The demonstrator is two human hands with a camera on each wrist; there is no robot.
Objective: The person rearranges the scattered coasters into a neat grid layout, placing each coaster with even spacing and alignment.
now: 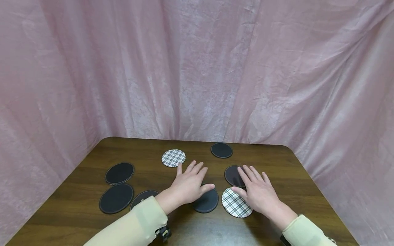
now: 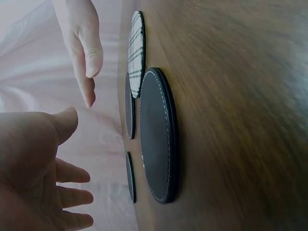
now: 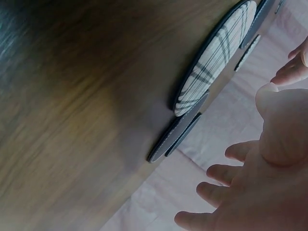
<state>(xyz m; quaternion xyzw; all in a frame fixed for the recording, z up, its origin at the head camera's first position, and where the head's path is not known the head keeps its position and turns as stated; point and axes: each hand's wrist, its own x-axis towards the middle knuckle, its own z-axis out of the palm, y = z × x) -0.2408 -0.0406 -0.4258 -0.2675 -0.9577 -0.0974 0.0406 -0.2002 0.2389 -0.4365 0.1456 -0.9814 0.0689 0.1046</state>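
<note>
My left hand (image 1: 188,186), fingers spread, hovers over a black round coaster (image 1: 206,201) and hides part of it. In the left wrist view a gap shows between that hand and the stitched black coaster (image 2: 156,139). To the right, my right hand (image 1: 260,194) is held above a plaid coaster (image 1: 235,205) and a black coaster (image 1: 232,175), covering part of both. Its fingers are extended with nothing in them, and the right wrist view shows it apart from the plaid coaster (image 3: 214,60). The plaid coaster overlaps the black one's edge.
Two black coasters (image 1: 119,173) lie at the left, touching. Another dark coaster (image 1: 143,197) sits partly behind the left sleeve. Farther back are a plaid coaster (image 1: 173,158) and a black coaster (image 1: 221,150). Pink curtains (image 1: 197,68) hang around the wooden table (image 1: 147,147).
</note>
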